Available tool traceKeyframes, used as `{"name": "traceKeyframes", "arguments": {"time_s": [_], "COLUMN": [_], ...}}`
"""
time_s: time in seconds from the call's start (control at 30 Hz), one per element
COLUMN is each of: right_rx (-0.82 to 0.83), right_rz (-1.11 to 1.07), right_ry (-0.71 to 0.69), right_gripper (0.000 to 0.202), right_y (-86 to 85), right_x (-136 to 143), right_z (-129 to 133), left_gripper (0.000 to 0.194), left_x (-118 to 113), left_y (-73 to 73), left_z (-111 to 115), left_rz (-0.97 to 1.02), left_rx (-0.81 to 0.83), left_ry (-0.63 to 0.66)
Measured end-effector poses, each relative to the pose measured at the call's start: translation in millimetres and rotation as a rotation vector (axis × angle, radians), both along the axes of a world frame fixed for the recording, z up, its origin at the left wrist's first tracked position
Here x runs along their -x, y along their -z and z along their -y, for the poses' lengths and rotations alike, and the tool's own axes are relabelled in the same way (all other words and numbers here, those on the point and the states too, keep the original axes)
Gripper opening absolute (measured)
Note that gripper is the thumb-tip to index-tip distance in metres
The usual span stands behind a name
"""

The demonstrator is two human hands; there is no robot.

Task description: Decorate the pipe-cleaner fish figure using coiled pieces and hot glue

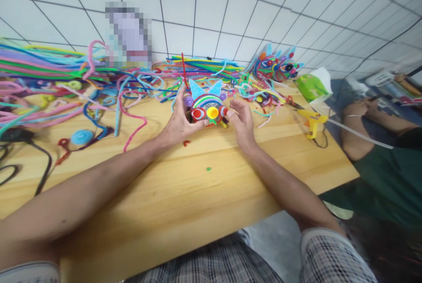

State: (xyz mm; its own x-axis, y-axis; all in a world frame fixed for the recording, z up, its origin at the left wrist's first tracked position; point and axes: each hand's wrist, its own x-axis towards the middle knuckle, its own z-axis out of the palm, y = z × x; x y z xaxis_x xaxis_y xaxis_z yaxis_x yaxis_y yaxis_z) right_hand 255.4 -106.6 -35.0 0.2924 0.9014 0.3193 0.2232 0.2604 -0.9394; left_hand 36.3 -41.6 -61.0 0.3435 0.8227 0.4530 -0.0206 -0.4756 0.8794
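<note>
Between my hands is a pipe-cleaner animal head (pixel 207 103) with pale blue pointed ears, purple curls at the sides, red and white eyes and a yellow nose. My left hand (pixel 180 119) grips it from the left, thumb along its lower front and fingers up its side. On the other side, the thumb of my right hand (pixel 242 124) presses against the right eye, with the other fingers curved and apart from the head. A small red piece of pipe cleaner (pixel 187 143) and a green scrap (pixel 208 169) lie on the wooden table (pixel 198 212).
Loose pipe cleaners (pixel 42 63) spread along the wall. Similar finished heads (pixel 277 67) stand at the back right, near a green and white packet (pixel 313 85). A yellow glue gun (pixel 311 121) rests at the right edge. A blue coil (pixel 82 137) and black cable (pixel 46 166) lie left. Another person's hands (pixel 361 108) are at far right.
</note>
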Motion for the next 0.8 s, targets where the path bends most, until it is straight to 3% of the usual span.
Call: {"name": "traceKeyframes", "arguments": {"time_s": [0.27, 0.53, 0.8], "right_rx": [0.034, 0.05, 0.03], "right_rz": [-0.04, -0.009, 0.032], "right_ry": [-0.141, -0.156, -0.187], "right_gripper": [0.072, 0.084, 0.09], "right_y": [3.6, 8.7, 11.0], "right_x": [11, 13, 13], "right_z": [-1, -1, -1], "left_gripper": [0.14, 0.118, 0.116], "left_x": [0, -2, 0], "left_y": [-9.6, -17.5, -18.6], "left_z": [3, 11, 10], "left_rz": [0.014, 0.062, 0.033], "left_rx": [0.047, 0.138, 0.146], "left_ry": [0.044, 0.031, 0.018]}}
